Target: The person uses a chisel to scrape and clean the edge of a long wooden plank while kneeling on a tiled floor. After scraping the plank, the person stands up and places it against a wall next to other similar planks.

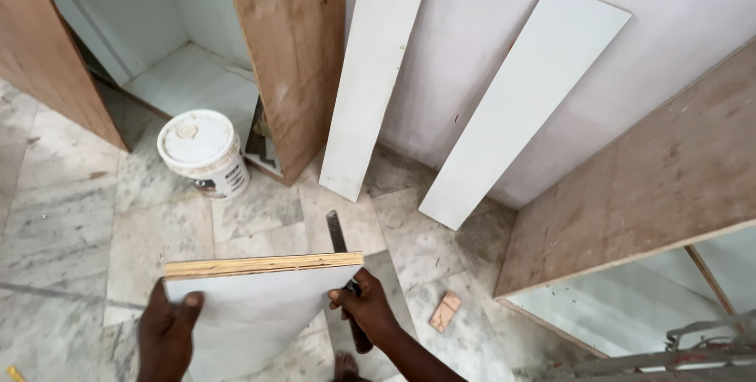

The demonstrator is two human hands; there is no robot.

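The left hand (167, 333) grips the left edge of a white-faced rectangular plywood board (256, 303), its thumb laid over the white face and its other fingers hidden behind the panel; the right hand (366, 309) grips the board's right edge, thumb (340, 297) pressed on the face, and the same hand is closed around the dark handle of a flat metal file-like tool (337, 232), whose blade sticks up past the board's top corner; the board is held upright and slightly tilted above the grey-veined marble floor (71, 216), its raw layered top edge showing pale wood; a bare foot (345, 366) shows just below the right wrist; on the floor beyond the board stands a white plastic bucket with a closed lid (203, 152), just beside the foot of a tall brown plywood cabinet side panel (293, 59); the cabinet's white inner shelf (189, 83) lies behind the bucket; two long white laminated planks lean against the white wall (669, 27), the narrower left plank (376, 75) near the cabinet panel and the wider right plank (524, 102) slanting well apart from it; a large brown plywood sheet (654, 185) lies tilted at the right, with a mirror-like pane (630, 303) below it; a small wooden offcut block (446, 312) rests on the floor between the right hand and that sheet.
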